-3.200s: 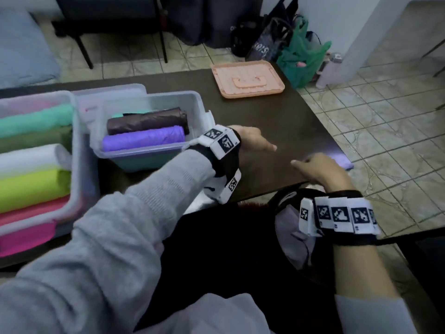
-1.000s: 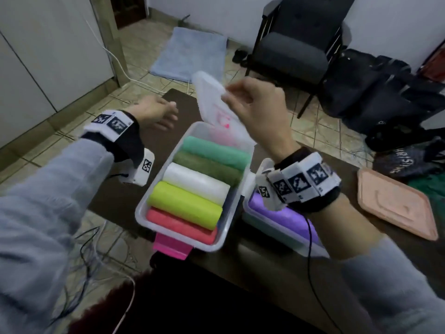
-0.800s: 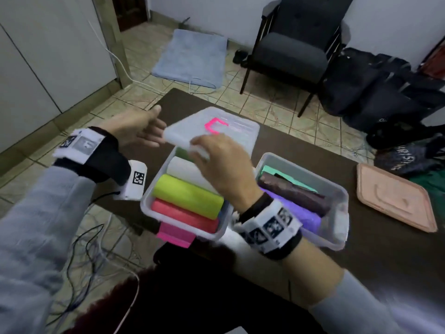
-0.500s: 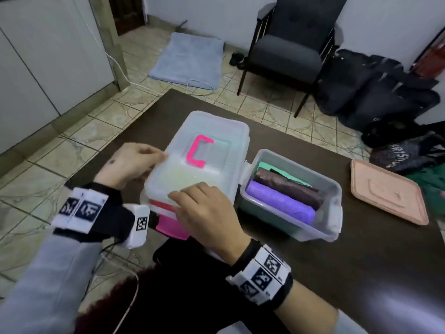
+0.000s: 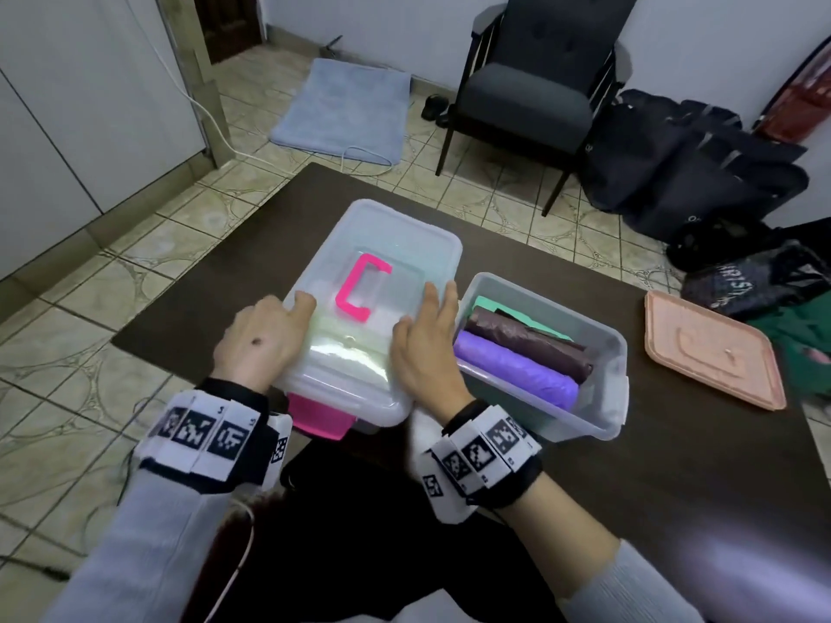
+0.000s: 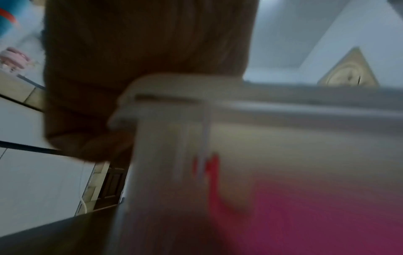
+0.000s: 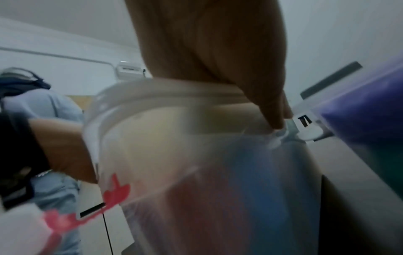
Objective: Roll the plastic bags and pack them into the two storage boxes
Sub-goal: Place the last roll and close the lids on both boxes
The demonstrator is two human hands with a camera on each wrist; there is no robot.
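Down from my raised right hand (image 5: 425, 348), the clear lid (image 5: 382, 281) now caps the box; both hands, left hand (image 5: 261, 344) too, press flat on its springy, slick edges.

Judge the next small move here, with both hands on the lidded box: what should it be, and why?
Probably press the clear lid down along its near edge to seat it. Both the left hand and the right hand rest on it, and the pink latch below looks not yet closed. Afterwards the open box needs the peach lid.
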